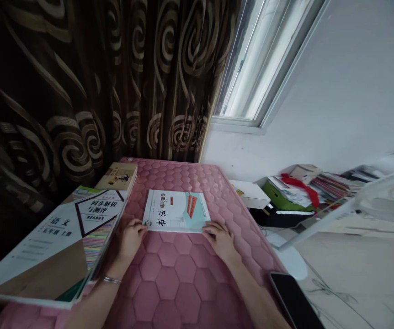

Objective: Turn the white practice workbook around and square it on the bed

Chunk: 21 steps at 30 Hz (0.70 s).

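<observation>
A thin book (174, 211) with a white and teal cover lies on the pink quilted surface, its printed characters turned sideways. My left hand (132, 237), with a bracelet on the wrist, pinches the book's near left corner. At the near right corner, my right hand (219, 238) has its thumb and fingers closed on the edge. To the left of my left arm lies a large book (58, 244) with a white and brown cover, on top of a pile. A tan book (119, 177) with a small picture sits behind it.
Dark patterned curtains (149, 77) hang behind the pink quilted surface (169, 283). A black phone (295, 299) lies at its right edge. Beyond are a white box (252, 194), a bin of papers (288, 201), a white fan (348, 208) and cables on the floor.
</observation>
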Each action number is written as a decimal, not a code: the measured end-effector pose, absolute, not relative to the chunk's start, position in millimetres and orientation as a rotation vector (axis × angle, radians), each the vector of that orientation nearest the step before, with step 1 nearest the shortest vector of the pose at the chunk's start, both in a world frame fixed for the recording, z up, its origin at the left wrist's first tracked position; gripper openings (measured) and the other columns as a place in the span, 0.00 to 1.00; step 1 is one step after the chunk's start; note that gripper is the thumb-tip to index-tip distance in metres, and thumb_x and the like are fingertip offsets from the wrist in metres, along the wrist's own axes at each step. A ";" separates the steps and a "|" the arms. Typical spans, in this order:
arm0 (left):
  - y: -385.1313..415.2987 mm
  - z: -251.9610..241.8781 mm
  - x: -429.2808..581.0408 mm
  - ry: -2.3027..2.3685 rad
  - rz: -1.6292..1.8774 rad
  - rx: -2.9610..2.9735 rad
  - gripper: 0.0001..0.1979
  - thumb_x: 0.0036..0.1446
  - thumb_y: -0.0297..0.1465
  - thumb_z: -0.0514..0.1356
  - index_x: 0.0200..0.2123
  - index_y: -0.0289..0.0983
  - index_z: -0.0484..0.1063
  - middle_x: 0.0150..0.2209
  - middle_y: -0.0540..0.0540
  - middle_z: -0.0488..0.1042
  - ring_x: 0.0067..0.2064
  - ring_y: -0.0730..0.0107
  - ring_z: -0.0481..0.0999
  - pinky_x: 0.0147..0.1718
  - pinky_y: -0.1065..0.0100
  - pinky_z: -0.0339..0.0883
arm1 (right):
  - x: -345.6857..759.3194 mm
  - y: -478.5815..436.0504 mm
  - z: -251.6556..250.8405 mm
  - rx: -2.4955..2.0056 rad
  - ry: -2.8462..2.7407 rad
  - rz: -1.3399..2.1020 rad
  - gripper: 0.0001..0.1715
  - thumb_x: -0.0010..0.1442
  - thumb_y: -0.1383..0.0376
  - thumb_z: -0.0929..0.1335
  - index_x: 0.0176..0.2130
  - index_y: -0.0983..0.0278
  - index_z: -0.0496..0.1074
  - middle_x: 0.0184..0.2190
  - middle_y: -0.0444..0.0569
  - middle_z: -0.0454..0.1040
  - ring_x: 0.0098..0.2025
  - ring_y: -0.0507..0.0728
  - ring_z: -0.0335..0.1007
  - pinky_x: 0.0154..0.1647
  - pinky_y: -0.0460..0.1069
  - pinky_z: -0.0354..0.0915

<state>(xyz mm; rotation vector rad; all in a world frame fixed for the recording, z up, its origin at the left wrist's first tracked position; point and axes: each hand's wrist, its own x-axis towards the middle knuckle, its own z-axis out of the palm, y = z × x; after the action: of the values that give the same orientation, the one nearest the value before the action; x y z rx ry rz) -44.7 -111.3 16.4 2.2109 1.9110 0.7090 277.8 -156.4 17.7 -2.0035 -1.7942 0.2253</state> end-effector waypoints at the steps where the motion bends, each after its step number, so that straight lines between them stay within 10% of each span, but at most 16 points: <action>1: -110.1 15.3 -50.4 1.919 0.716 2.197 0.09 0.56 0.32 0.60 0.35 0.45 0.81 0.43 0.48 0.76 0.45 0.67 0.71 0.47 0.65 0.62 | 285.4 -157.8 16.9 -2.021 -1.760 0.245 0.11 0.60 0.59 0.65 0.39 0.51 0.77 0.53 0.42 0.73 0.58 0.61 0.61 0.53 0.59 0.56; 21: -120.5 27.2 35.0 1.640 0.623 2.490 0.11 0.56 0.25 0.57 0.32 0.44 0.79 0.46 0.46 0.75 0.51 0.59 0.66 0.50 0.53 0.52 | 179.4 -140.6 21.5 -1.833 -2.086 0.059 0.09 0.60 0.57 0.67 0.37 0.56 0.76 0.45 0.48 0.72 0.50 0.61 0.61 0.45 0.53 0.55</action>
<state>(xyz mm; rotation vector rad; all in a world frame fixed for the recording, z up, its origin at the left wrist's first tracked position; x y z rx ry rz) 35.0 -120.5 27.2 2.4902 1.6402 0.6229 179.4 -140.6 21.5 -1.8331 -2.0857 0.0589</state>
